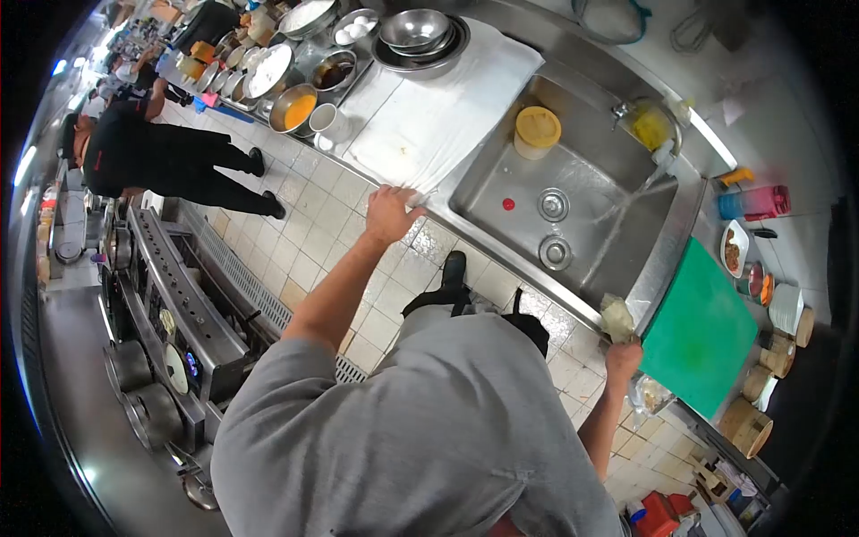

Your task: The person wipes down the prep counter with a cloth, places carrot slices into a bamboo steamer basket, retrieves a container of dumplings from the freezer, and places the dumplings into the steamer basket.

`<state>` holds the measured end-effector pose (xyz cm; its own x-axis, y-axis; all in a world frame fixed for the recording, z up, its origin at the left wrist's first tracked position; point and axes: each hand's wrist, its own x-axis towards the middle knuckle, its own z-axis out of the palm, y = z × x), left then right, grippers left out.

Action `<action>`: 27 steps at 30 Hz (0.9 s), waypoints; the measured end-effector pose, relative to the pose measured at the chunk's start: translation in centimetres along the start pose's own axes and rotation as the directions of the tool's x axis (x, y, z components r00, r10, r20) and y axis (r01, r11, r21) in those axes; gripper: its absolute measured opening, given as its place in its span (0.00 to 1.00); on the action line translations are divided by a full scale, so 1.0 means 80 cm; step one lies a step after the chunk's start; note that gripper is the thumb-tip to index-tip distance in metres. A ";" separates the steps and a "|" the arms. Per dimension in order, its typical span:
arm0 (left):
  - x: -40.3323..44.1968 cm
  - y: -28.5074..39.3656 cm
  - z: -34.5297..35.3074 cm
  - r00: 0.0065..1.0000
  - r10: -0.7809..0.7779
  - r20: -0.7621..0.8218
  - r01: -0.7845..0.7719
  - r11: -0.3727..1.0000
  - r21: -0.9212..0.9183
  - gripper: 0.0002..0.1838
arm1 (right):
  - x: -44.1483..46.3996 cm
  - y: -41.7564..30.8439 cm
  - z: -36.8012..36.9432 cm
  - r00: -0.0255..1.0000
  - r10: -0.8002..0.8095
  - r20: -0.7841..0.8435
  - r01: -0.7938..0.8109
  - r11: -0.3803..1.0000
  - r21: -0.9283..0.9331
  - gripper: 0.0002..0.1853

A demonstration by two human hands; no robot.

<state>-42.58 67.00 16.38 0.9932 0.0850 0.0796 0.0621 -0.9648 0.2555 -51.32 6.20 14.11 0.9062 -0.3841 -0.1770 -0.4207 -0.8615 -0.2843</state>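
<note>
My left hand (391, 213) rests on the front edge of the steel counter, its thumb apart from the fingers, beside a corner of the white sheet (425, 112). Fingers closed, my right hand (624, 358) holds a pale crumpled cloth (616, 318) at the sink's front right corner. Between the two hands lies the steel sink (514, 215). A yellow-lidded tub (537, 132) and a small red disc (508, 204) sit in it. Water runs from the faucet (619, 111) at the back.
Right of the sink lies a green cutting board (701, 327). Metal bowls (416, 34) and a white mug (329, 123) stand at the left. A person in black (134, 148) stands across the aisle by the stove (174, 295). The floor is tiled.
</note>
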 end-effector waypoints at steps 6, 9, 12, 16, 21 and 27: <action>0.054 -0.038 0.008 0.977 -0.212 0.030 0.197 0.837 -0.510 0.05 | 0.019 -0.050 0.029 0.999 0.046 -0.001 -0.044 0.932 -0.359 0.24; 0.074 -0.048 -0.032 0.946 -0.317 0.064 0.286 0.727 -0.624 0.06 | 0.097 -0.026 0.059 0.979 -0.153 -0.136 0.063 0.858 -0.510 0.16; 0.078 -0.042 -0.052 0.949 -0.298 0.100 0.298 0.752 -0.588 0.07 | 0.205 -0.034 0.062 0.914 -0.324 -0.243 0.167 0.848 -0.503 0.18; 0.057 -0.041 -0.011 0.962 0.007 0.273 0.100 0.921 -0.376 0.09 | 0.362 -0.095 0.036 0.875 -0.428 -0.226 0.288 0.835 -0.470 0.16; 0.015 0.061 -0.015 0.906 -0.094 0.413 0.192 0.961 -0.201 0.10 | 0.429 -0.217 0.023 0.846 -0.532 -0.044 0.487 0.803 -0.343 0.20; 0.040 0.167 -0.010 0.942 -0.104 0.318 0.292 0.719 -0.630 0.12 | 0.508 -0.227 0.124 0.898 -0.346 0.273 0.305 0.935 0.182 0.28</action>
<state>-38.67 54.61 20.84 0.9607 0.1016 -0.2581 0.2730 -0.5123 0.8143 -7.31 9.54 2.76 0.9472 0.0441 -0.3177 -0.1248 -0.8618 -0.4916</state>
